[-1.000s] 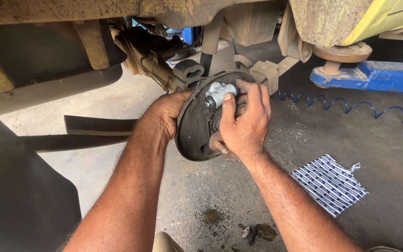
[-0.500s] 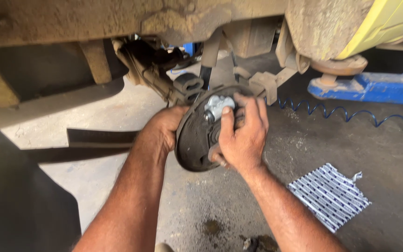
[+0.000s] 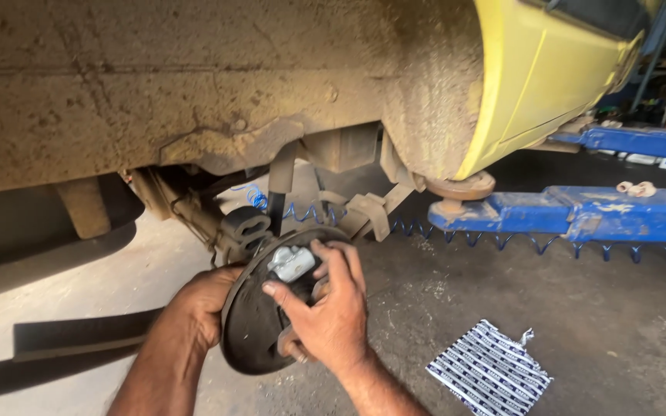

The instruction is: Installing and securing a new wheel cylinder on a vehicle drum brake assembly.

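Both our hands on the brake backing plate (image 3: 252, 331) under the yellow car body (image 3: 533, 77).

Plate sits on edge, face turned toward 4 o'clock, long axis running 1 to 7. Left hand (image 3: 198, 304) is curled around its rim at 9 o'clock from behind; right hand (image 3: 329, 312) is spread over the face, fingers (image 3: 333, 258) touching the silver wheel cylinder (image 3: 290, 262) at the plate's 12 o'clock. Blue lift arm (image 3: 572, 212) lies at 3 o'clock, striped packet (image 3: 489, 371) on the floor at 5.
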